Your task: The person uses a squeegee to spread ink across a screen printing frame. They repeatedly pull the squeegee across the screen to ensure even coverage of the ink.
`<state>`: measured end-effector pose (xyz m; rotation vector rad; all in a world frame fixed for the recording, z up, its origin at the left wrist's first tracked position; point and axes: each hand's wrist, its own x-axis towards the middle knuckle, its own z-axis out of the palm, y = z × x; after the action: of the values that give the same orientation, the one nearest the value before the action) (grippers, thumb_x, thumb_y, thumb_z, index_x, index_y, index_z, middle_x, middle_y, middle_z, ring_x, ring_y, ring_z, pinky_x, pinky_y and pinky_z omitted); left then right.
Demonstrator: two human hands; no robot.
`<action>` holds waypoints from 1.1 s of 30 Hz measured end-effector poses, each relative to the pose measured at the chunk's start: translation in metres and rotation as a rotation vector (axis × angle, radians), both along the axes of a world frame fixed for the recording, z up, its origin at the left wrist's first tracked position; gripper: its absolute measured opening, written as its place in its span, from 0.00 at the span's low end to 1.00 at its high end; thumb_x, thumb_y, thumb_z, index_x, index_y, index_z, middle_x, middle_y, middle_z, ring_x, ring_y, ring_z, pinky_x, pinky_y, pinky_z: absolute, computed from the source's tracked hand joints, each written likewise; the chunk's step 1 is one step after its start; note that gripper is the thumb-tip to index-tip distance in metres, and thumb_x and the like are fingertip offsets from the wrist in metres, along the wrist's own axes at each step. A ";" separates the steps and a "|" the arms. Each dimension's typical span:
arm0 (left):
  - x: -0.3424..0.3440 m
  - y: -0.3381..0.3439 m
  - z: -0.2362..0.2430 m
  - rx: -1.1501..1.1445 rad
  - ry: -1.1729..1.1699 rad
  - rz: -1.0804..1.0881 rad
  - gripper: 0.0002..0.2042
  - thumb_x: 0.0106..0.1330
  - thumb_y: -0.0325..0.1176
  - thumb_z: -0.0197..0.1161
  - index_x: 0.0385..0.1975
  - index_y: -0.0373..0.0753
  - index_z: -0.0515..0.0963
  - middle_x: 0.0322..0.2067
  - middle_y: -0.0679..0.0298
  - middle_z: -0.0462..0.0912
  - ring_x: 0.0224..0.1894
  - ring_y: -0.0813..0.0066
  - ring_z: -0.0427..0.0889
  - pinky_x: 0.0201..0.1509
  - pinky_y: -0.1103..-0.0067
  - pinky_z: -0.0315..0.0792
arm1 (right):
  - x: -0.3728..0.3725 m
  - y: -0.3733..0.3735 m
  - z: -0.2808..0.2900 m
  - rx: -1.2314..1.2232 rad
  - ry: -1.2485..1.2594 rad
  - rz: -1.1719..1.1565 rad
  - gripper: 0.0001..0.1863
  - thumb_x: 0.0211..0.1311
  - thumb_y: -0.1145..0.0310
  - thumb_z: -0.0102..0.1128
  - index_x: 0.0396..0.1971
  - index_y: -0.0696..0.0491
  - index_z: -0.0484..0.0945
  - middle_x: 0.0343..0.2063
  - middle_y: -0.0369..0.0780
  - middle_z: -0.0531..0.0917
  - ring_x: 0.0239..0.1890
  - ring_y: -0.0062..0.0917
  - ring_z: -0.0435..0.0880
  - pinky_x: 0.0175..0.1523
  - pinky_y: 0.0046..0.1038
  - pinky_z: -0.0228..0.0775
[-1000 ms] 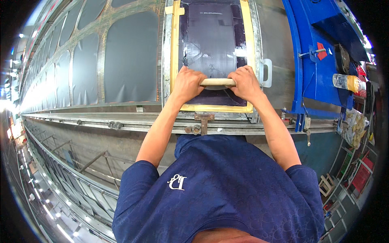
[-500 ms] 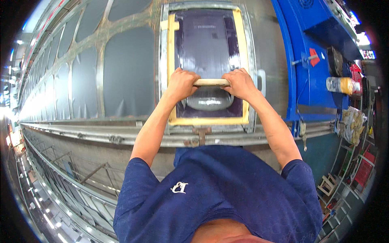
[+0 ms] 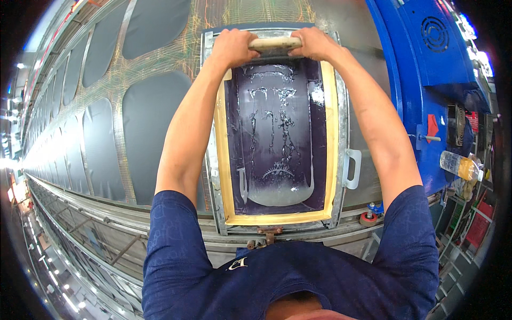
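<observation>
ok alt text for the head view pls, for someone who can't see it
Seen from above, both hands, left hand and right hand, grip a wooden-handled squeegee at the far end of a yellow-edged printing screen streaked with pale ink. A long table of dark panels stretches left; a blue machine stands right.

Factory floor, textile screen-printing line. Long printing table (image 3: 80, 160) running off toward left edge of frame, grey fabric panels (image 3: 154, 133) lying in rows along it. Framed printing screen (image 3: 277, 133) sitting at centre, wet with pale ink. Blue machine housing (image 3: 421, 80) standing at upper right. Metal rails (image 3: 106, 224) running along lower left.
</observation>
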<state>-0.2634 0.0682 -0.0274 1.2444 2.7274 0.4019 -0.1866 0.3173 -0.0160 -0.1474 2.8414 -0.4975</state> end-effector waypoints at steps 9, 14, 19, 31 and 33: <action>0.077 -0.024 -0.012 0.112 -0.003 -0.002 0.13 0.53 0.43 0.73 0.38 0.50 0.88 0.29 0.58 0.88 0.35 0.55 0.87 0.46 0.63 0.79 | 0.073 -0.018 -0.015 -0.022 0.032 0.036 0.16 0.56 0.56 0.72 0.41 0.48 0.84 0.32 0.45 0.88 0.38 0.44 0.87 0.46 0.42 0.79; 0.216 -0.075 -0.005 0.215 -0.077 -0.025 0.09 0.48 0.33 0.75 0.31 0.47 0.87 0.25 0.61 0.86 0.32 0.59 0.86 0.44 0.64 0.75 | 0.213 -0.063 -0.010 -0.066 0.124 0.102 0.14 0.53 0.59 0.73 0.37 0.48 0.84 0.31 0.44 0.87 0.39 0.44 0.87 0.46 0.43 0.79; 0.359 -0.121 0.013 0.119 -0.179 0.010 0.17 0.45 0.26 0.72 0.39 0.46 0.86 0.36 0.65 0.88 0.41 0.64 0.84 0.52 0.66 0.70 | 0.358 -0.116 0.003 -0.060 0.066 0.088 0.17 0.46 0.64 0.77 0.37 0.47 0.82 0.34 0.38 0.86 0.43 0.35 0.85 0.50 0.39 0.71; 0.450 -0.149 0.047 0.166 0.004 0.000 0.24 0.40 0.26 0.74 0.44 0.44 0.84 0.44 0.67 0.87 0.41 0.67 0.81 0.49 0.68 0.70 | 0.405 -0.085 0.033 -0.564 0.257 -0.240 0.27 0.64 0.46 0.67 0.52 0.53 0.84 0.51 0.46 0.86 0.55 0.40 0.82 0.63 0.37 0.69; 0.468 -0.155 0.039 0.148 0.018 -0.018 0.26 0.39 0.26 0.74 0.46 0.43 0.83 0.46 0.67 0.86 0.40 0.67 0.81 0.48 0.69 0.71 | 0.404 -0.072 0.033 -0.500 0.279 -0.414 0.23 0.63 0.52 0.68 0.51 0.54 0.84 0.50 0.48 0.86 0.56 0.41 0.83 0.64 0.38 0.70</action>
<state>0.2048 -0.0866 0.0118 1.3121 2.7427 0.6039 0.2173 0.2454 0.0172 0.3145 2.9491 -1.3669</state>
